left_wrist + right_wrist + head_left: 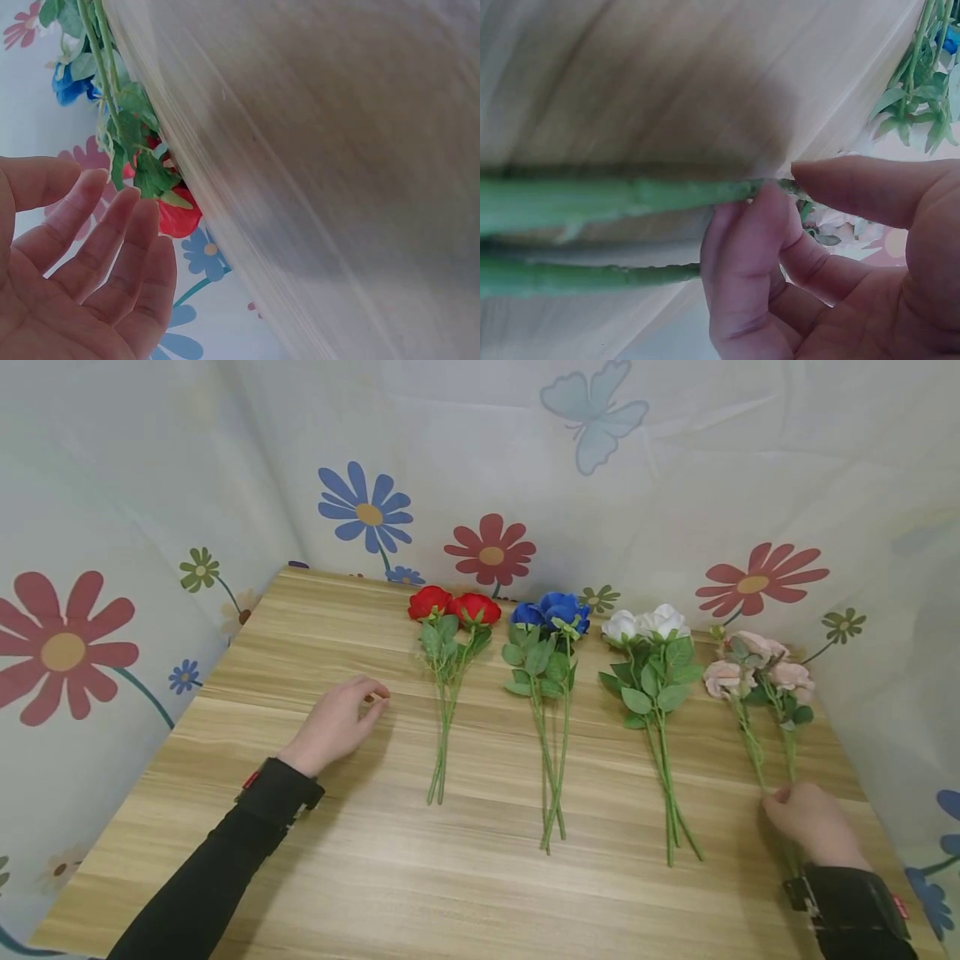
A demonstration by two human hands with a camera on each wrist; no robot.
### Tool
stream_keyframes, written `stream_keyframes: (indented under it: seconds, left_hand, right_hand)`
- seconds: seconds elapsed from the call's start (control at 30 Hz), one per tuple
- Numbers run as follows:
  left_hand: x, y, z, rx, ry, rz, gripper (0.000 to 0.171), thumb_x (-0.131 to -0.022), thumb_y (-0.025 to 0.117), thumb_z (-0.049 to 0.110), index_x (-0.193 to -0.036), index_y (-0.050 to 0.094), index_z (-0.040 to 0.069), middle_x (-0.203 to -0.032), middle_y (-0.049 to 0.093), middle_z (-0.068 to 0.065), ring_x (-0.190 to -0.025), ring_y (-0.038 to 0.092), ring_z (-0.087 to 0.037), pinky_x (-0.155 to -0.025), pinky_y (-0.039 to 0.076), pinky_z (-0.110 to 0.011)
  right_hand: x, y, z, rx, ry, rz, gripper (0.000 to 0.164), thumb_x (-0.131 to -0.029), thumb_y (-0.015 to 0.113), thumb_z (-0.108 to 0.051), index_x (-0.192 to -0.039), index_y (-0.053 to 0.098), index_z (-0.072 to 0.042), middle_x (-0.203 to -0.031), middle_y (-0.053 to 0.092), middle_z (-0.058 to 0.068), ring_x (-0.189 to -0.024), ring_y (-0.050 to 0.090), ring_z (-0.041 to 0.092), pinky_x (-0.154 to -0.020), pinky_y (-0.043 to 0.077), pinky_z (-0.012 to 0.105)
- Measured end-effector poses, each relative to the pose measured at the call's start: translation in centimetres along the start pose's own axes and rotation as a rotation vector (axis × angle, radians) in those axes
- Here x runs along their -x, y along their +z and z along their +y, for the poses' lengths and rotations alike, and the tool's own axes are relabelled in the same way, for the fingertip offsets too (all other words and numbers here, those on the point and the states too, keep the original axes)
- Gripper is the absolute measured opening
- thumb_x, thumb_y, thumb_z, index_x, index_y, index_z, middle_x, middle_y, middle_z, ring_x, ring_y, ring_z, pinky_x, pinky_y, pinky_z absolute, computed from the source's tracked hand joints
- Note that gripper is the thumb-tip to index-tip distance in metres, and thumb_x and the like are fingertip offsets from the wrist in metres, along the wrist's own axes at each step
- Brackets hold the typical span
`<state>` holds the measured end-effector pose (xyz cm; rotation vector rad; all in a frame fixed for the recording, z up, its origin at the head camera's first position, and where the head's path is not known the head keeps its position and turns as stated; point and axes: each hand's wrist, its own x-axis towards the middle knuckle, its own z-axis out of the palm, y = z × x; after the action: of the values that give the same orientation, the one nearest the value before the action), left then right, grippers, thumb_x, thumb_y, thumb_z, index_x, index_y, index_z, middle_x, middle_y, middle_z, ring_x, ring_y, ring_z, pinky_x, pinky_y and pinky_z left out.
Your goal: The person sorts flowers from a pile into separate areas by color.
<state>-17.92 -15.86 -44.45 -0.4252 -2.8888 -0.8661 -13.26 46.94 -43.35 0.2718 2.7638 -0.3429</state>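
On the right, my right hand (813,822) grips the green stems of the pale pink artificial roses (726,680). Close up in the right wrist view, thumb and fingers pinch one stem (630,198), while a second stem (607,277) runs behind the curled fingers. The pink blooms lie at the far end, away from the hand. My left hand (337,722) hovers over the table left of the red flowers (474,608), fingers loosely curved and holding nothing. In the left wrist view, a red bloom (178,219) and leaves show beyond its fingertips.
Between the red and pink flowers lie blue flowers (562,612) and white flowers (663,622), blooms toward the back and stems toward the front. All rest on a wood-grain table (465,877). A flower-printed cloth (450,443) hangs along the back and sides.
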Motion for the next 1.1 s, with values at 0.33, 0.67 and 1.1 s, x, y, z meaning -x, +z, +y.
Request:
stream_keyframes:
  seconds: [0.33,0.67,1.1]
  left_hand:
    - [0.0,-0.4,0.2,-0.026,0.015,0.026,0.025,-0.102,0.058,0.014,-0.12,0.067,0.0,-0.12,0.069,-0.02,-0.102,0.068,-0.035,-0.085,0.054,-0.049]
    - [-0.8,-2.6,1.2,-0.154,0.072,0.131,0.027,-0.101,0.059,0.013,-0.123,0.064,-0.002,-0.122,0.067,-0.023,-0.112,0.064,-0.042,-0.095,0.052,-0.053]
    - [-2.3,-6.0,1.6,-0.369,0.101,0.295,0.048,-0.102,0.057,0.028,-0.139,0.052,-0.001,-0.144,0.051,-0.027,-0.133,0.048,-0.047,-0.112,0.038,-0.059]
  right_hand:
    - [0.7,0.0,-2.7,-0.029,-0.016,0.251,0.044,-0.096,0.051,-0.022,-0.11,0.059,0.019,-0.101,0.063,0.041,-0.085,0.063,0.054,-0.063,0.051,0.05]
    - [0.6,-0.1,-7.2,-0.097,-0.252,0.777,0.04,-0.098,0.055,-0.016,-0.123,0.052,0.015,-0.107,0.056,0.039,-0.088,0.056,0.058,-0.065,0.041,0.065]
    - [-0.6,-2.7,-9.2,-0.074,-0.403,0.867,0.06,-0.1,0.053,-0.031,-0.145,0.04,0.007,-0.142,0.04,0.039,-0.12,0.041,0.061,-0.089,0.035,0.073]
